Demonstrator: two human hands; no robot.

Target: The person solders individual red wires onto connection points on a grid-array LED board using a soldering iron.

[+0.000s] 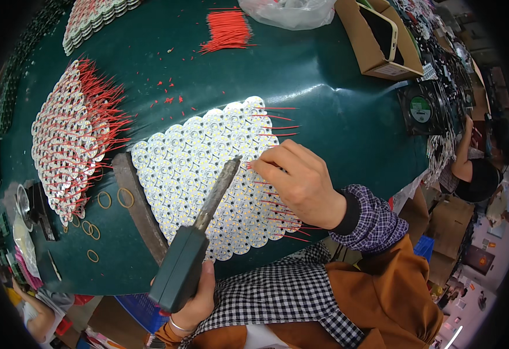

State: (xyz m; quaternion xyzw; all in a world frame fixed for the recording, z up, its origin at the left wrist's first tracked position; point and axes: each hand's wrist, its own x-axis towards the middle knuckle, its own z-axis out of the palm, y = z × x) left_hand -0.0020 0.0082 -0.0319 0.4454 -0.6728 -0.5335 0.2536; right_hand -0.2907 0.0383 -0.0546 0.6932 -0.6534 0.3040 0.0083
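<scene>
A panel of round white LED boards (179, 168) lies on the green table, with short red wires sticking out along its right side. My left hand (199, 299) is wrapped round the dark green handle of a soldering gun (180, 264). Its long, stained metal barrel slants up over the panel, and the tip is close to my right fingertips. At the panel's right part, my right hand (301, 180) is closed in a pinch on a red wire (249, 166). The wire's end is partly hidden by the fingers, so I cannot tell whether the tip touches it.
A dark bar (140, 203) lies against the panel's left edge, near several rubber bands (126, 198). Stacked, wired LED boards (68, 139) stand at left. Farther back are a red wire bundle (228, 30), a plastic bag (292, 13), a cardboard box (353, 35) and a fan (420, 109).
</scene>
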